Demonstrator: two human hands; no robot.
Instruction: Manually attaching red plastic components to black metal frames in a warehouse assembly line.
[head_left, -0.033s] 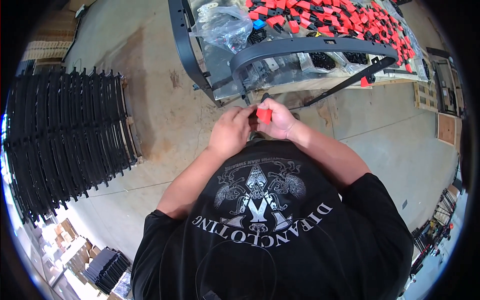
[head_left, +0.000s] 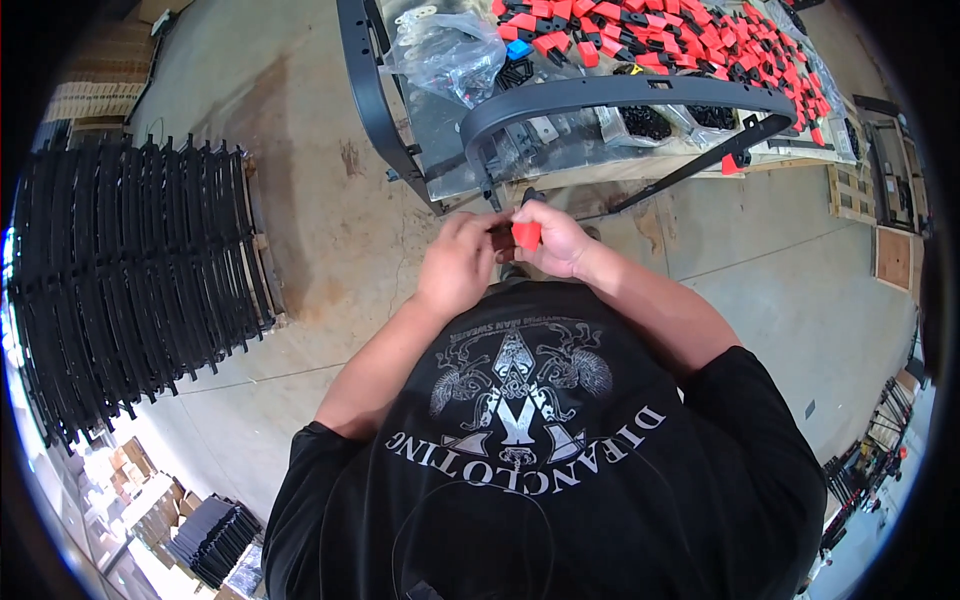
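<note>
My right hand (head_left: 556,240) is closed around a red-and-black plastic piece. Its red end (head_left: 526,235) faces up between the hands, and a black tip shows beyond the fingers. Close beside it, my left hand (head_left: 458,262) has its fingers bent together and stretched toward the piece. Whatever those fingertips pinch is hidden. Just beyond both hands, a curved dark grey metal frame (head_left: 620,93) rises at the near edge of the workbench (head_left: 455,182). Many similar red-and-black pieces (head_left: 680,40) lie heaped on the bench.
On the bench are a clear plastic bag (head_left: 445,55), a blue piece (head_left: 518,48) and bags of small black parts (head_left: 645,122). A second grey frame upright (head_left: 370,90) stands at the bench's left. Stacked black bars (head_left: 135,270) sit on the left floor, and a wooden crate (head_left: 893,257) is at right.
The hands have shifted only slightly. A little more of a dark gap shows between my left fingers and the red end, which has tilted a bit.
</note>
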